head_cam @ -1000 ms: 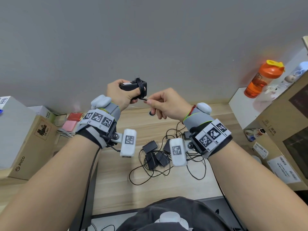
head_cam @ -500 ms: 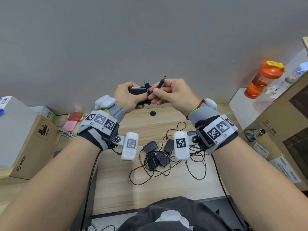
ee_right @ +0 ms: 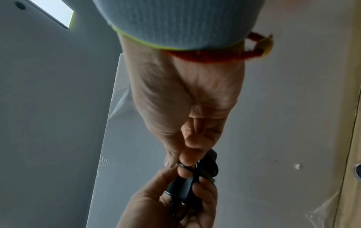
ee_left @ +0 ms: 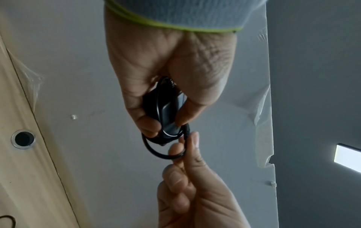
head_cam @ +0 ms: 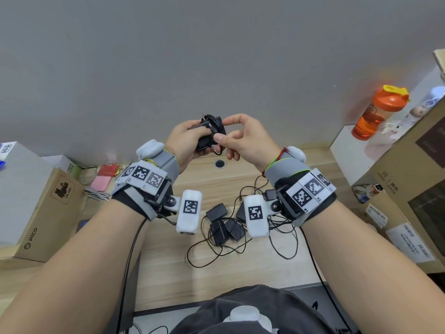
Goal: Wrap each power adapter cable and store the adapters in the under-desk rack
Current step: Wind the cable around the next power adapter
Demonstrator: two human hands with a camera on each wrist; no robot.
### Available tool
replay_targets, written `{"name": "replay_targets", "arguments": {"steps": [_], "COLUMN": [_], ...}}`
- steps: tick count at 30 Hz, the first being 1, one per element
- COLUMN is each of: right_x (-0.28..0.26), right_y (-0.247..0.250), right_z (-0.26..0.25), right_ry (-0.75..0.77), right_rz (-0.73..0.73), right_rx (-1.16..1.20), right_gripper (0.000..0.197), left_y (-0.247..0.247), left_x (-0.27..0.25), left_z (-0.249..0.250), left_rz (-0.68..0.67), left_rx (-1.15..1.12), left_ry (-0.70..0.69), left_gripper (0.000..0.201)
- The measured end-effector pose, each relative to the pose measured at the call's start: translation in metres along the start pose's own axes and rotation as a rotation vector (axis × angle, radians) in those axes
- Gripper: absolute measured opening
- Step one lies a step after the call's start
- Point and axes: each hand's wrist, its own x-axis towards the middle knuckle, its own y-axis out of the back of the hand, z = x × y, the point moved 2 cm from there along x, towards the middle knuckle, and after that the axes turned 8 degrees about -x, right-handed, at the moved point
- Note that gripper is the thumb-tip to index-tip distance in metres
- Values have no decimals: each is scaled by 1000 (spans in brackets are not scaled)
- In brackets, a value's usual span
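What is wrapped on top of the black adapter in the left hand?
Black cable is coiled around the adapter; the left hand grips it, hiding its far side.

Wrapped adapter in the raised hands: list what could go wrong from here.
1. The right hand only pinches the last cable loop, which hangs slack below the adapter; released untucked, the wrap may spring loose.
2. The left hand holds it above the adapter pile; a slip could drop it into those tangled cords.

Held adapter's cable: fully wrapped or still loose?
Mostly wrapped: coils circle the adapter in the left hand; the right hand pinches a last loose loop.
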Motion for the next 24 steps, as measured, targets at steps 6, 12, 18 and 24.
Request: {"name": "replay_targets", "arguments": {"steps": [6, 12, 18, 24], "right_x": [3, 2, 0, 5], "right_y": [-1, 0, 5, 10], "right_z": [4, -1, -1, 8], "right_ry": [-115, -168, -167, -70], "right_rz": [14, 53, 79, 221], "right_rx": [-21, 15, 84, -133], "right_gripper": [41, 18, 18, 20], "left_y": [-4, -12, -16, -17], "left_x": [0, -8, -17, -19], "left_z": [-2, -2, 0, -1], "left_rz": [72, 28, -16, -13], "left_rx": [-25, 82, 269, 383], "left_ry": [-15, -78, -128, -144], "left_gripper": [31, 32, 29, 28]}}
